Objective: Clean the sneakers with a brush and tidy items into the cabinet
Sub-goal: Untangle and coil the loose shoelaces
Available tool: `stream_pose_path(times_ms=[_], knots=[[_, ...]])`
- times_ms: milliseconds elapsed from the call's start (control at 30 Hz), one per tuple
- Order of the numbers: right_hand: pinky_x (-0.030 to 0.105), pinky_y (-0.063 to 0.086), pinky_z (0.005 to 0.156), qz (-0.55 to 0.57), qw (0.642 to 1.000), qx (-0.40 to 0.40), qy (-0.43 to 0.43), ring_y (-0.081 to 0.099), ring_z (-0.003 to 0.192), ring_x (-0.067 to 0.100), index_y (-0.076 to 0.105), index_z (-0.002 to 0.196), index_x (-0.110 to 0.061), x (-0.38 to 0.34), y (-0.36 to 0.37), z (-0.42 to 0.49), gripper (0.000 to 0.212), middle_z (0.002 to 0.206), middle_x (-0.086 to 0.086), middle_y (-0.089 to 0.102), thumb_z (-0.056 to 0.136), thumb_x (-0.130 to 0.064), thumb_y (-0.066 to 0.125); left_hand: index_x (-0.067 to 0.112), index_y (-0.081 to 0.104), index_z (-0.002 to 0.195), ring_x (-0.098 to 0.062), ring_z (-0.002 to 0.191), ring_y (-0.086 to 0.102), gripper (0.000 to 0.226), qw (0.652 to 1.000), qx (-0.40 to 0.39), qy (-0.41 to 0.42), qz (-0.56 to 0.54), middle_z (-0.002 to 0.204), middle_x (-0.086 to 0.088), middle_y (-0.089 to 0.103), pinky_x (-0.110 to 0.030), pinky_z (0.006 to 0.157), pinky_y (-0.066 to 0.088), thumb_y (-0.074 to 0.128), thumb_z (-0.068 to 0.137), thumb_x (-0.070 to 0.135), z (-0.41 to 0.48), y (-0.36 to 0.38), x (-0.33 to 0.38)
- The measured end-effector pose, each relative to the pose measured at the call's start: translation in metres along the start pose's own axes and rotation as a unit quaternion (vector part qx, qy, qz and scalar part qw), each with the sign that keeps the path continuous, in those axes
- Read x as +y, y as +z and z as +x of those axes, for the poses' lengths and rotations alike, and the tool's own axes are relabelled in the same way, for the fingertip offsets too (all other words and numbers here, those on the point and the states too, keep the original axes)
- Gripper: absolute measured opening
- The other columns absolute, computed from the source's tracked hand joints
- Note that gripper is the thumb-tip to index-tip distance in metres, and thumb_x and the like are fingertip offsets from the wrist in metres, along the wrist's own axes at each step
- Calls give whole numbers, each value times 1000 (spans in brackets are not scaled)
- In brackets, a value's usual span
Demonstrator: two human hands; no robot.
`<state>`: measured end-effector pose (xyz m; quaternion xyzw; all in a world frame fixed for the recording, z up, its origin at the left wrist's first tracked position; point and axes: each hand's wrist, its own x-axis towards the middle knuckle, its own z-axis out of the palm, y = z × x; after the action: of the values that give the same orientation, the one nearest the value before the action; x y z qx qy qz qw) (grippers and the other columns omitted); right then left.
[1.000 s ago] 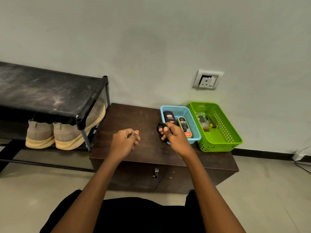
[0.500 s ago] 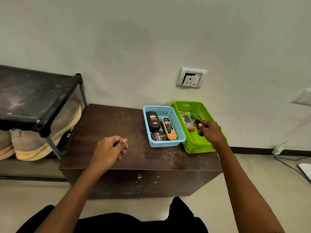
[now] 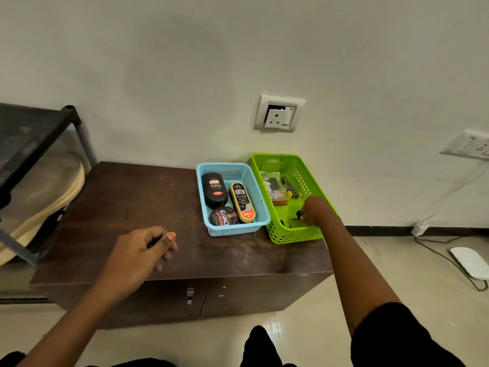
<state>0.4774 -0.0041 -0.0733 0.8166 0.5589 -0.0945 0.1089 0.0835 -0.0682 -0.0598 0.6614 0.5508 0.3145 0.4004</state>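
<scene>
— So, materials first?

— Dark brown cabinet (image 3: 119, 207): flat wood-grain top, scuffed and dusty in pale patches, two doors below, small metal handle (image 3: 190, 295) between. On top, against the wall and just beside each other, two rectangular baskets of open plastic lattice: blue basket (image 3: 234, 231) left, green basket (image 3: 296, 237) right.

— Inside the blue one?

— Black rounded polish bottle (image 3: 214, 190) lying flat, oval yellow-rimmed pack (image 3: 242, 202) right alongside, round dark tin (image 3: 223, 217) at the near end.

— Hands?

— Right hand (image 3: 315, 210) down in the near end of the green basket, fingers curled tight round a small black item (image 3: 298, 214), most of it hidden behind the knuckles. Left hand (image 3: 140, 250) hovering over the front of the cabinet top, fingers curled, thumb against the forefinger; pinching something or nothing, impossible to tell.

— Sneakers?

— Off to the left, under the top shelf of a black rack (image 3: 31, 133): beige sneakers (image 3: 39, 186) with cream soles, blurred, partly blocked by the rack's post and frame.

— Brush?

— Not to be made out for certain. Only clutter (image 3: 277, 186) at the far end of the green basket: clear wrapping, something brown and blocky, too small to name.

— Around?

— Pale matte wall, white socket plate (image 3: 277, 113) above the baskets, a second socket (image 3: 473, 145) far right, glossy cream floor (image 3: 397, 260), flat white oval object (image 3: 471, 262) lying on it.
</scene>
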Motion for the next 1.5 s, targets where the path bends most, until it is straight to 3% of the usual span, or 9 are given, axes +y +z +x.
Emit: stream_pose_path(times_ms=[233,500,600,700,800,1067,1333,1433,1500], knots=[[23,43,87,-30,995,-54,-77,59,110,20,70,110,-11,-1,0,6,31,115,7,68,81,-20,71,17,66,66,-11,45,57,29,1000,-6,0,10,61,2,66,-17,47,45,55,93,20,0,1,1],[26,45,80,-34,995,-50,-74,61,106,27,71,103,-6,-1,5,8,23,109,14,68,83,-16,65,18,66,65,-11,44,57,29,1000,-6,0,10,60,0,66,-24,51,48,56,93,20,-1,-1,1],[27,46,77,-32,998,-53,-29,59,109,30,65,110,-2,-2,7,10,36,116,17,63,86,-29,64,17,66,65,-11,44,57,29,1000,-6,2,7,61,0,66,-19,48,46,56,93,19,-1,0,1],[17,50,73,-25,998,-63,3,53,117,32,56,120,4,-2,9,11,48,127,16,56,90,-33,60,17,66,65,-11,43,57,29,1000,-5,3,5,61,-2,66,-19,47,45,56,92,19,-1,0,1],[32,46,88,-17,997,-74,12,53,116,34,54,119,3,0,8,11,58,128,21,53,86,-44,62,16,66,65,-11,43,56,29,1000,-5,1,2,60,-2,66,-18,47,45,56,92,19,-1,1,1],[30,52,81,-44,992,-92,-77,64,98,27,71,97,-3,3,0,9,24,104,17,68,77,-2,58,15,66,66,-10,44,56,28,1000,-12,0,-5,61,-3,66,-15,46,44,56,92,18,-3,1,2],[21,39,67,-84,990,-73,-87,62,99,28,73,91,-3,-4,-6,0,16,99,17,69,80,-7,62,16,66,67,-11,46,58,27,1000,-15,-7,-3,61,-1,66,-16,47,45,56,92,20,-3,1,3],[21,44,66,-83,992,-65,-72,66,94,24,72,74,-10,-5,-13,-3,9,93,12,71,77,-11,63,16,66,67,-12,46,58,27,1000,-13,-9,-4,61,-1,66,-20,49,47,56,92,20,-2,0,4],[19,42,56,-74,993,-67,-59,66,90,19,73,80,-10,-4,-21,-5,8,92,8,72,74,-12,69,16,66,67,-11,46,58,28,1000,-10,-8,-5,61,-1,66,-18,49,46,56,92,20,-2,0,4]])
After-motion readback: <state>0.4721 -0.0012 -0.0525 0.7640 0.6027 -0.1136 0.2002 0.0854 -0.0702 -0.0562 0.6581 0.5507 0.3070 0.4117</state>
